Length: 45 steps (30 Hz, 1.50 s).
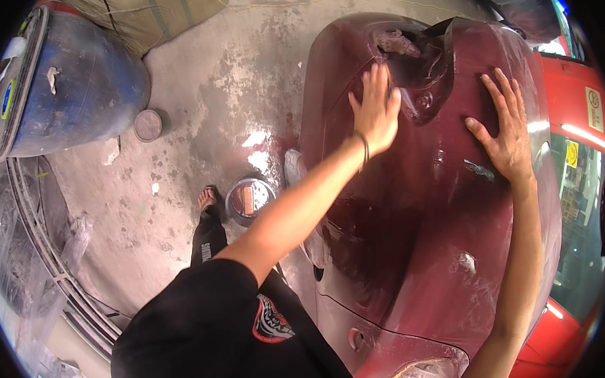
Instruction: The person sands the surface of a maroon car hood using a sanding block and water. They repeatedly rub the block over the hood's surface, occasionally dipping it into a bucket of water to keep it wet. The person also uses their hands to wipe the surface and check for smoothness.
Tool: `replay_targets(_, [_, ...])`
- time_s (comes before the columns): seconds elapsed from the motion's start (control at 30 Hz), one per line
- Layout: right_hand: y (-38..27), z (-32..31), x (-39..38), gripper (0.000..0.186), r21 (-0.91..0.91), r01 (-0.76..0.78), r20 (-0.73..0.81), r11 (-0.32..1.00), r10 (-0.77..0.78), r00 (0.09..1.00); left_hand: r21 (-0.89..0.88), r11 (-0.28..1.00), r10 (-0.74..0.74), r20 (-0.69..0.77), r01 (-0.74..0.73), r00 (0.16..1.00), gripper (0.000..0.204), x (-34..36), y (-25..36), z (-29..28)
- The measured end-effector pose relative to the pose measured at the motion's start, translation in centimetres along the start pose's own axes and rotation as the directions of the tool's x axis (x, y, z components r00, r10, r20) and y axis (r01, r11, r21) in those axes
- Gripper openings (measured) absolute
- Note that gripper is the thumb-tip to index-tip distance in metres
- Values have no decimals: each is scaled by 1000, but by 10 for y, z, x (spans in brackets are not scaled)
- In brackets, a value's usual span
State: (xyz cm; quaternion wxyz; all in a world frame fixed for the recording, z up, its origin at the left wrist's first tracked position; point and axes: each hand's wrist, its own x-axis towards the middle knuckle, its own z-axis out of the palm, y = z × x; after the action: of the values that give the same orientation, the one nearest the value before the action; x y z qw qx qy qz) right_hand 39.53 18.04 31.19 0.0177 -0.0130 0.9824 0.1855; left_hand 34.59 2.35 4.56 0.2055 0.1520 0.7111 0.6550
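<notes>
A glossy, wet-looking maroon car body [415, 263] fills the right half, with a dark recess near its far end. My left hand [376, 109] lies on the panel beside that recess, fingers extended; whether anything is under them is hidden. To its right, my right hand [507, 135] rests on the panel with fingers spread, holding nothing visible. A crumpled pinkish scrap [399, 42] sits in the recess above my left hand. Pale streaks and smears mark the paint near both hands.
A blue barrel [75, 88] stands left, below a tan woven bundle [144, 6]. A bucket [251, 193] with a block on top sits by my foot, a small round tub [148, 125] farther back. Curved strips [37, 223] lie lower left. A red vehicle [581, 101] borders the right.
</notes>
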Motion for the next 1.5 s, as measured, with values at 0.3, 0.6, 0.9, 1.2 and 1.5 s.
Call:
replay_targets(0.3, [2,3,-3,79,-36,23,36,999,-22,999,-21,1000,-21,65,23,998,79,-106,-10,24])
replay_targets(0.6, [10,8,2,77,-47,63,10,997,-63,998,-168,985,-61,-55,51,997,79,-36,-62,9])
replay_targets(0.9, [27,14,5,75,10,150,-37,989,-149,988,-324,926,-239,-104,194,965,76,-55,-110,20])
replay_targets(1.2, [47,29,0,74,11,96,-18,995,-96,995,-190,956,-228,-1,223,974,79,-318,-154,70])
replay_targets(1.5, [40,20,15,74,34,163,-59,986,-161,985,-111,980,-180,-133,166,975,76,-127,-181,24])
